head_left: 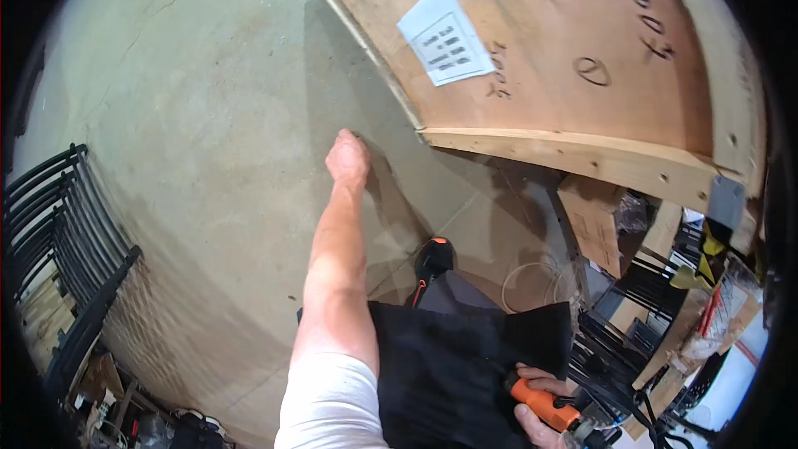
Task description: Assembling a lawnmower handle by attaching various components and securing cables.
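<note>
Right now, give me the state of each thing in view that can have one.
left hand: closed in a fist
right hand: closed around the orange tool
orange tool: held; running or off, cannot tell
paper sheet: tilted, on the wooden crate
wooden crate: marked by hand
cardboard box: open or shut, cannot tell
shoe: worn, on the floor

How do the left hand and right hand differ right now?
The left hand is stretched forward over the floor; the right hand is low beside the black cloth. The right hand grips an orange tool; the left hand is curled, its contents, if any, hidden. Both are bare.
</note>
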The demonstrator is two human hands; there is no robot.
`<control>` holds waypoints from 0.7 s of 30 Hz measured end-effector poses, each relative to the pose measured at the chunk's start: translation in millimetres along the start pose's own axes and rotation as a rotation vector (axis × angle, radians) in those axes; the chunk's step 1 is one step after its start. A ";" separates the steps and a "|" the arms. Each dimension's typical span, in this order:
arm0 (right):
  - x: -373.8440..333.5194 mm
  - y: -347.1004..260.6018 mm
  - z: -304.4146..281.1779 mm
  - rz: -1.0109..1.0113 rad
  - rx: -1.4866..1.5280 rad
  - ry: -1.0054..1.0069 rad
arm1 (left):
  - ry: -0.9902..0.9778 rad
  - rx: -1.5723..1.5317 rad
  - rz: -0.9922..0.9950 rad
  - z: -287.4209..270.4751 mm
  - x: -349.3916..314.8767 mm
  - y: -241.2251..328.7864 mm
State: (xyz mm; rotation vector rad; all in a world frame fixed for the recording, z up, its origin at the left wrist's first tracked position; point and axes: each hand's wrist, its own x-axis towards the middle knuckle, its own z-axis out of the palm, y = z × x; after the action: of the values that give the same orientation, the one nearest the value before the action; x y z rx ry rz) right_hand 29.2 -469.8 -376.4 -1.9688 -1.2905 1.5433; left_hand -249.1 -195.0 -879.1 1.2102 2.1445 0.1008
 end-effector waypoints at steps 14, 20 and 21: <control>-128.7 -48.6 16.2 -0.014 0.298 0.120 | -0.270 -0.335 0.175 -253.7 -375.5 -1.0; -261.5 -103.6 -18.6 -0.106 0.383 0.193 | -0.330 -0.515 0.395 -448.1 -554.1 142.9; -278.8 -110.7 -22.3 -0.117 0.427 0.240 | -0.311 -0.401 0.506 -466.2 -566.5 161.8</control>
State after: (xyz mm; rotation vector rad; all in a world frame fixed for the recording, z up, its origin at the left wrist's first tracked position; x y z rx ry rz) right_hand -2.1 -627.4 -122.1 -1.7099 -0.8760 1.3429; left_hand -202.6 -434.4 -168.6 1.3866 1.4297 0.5018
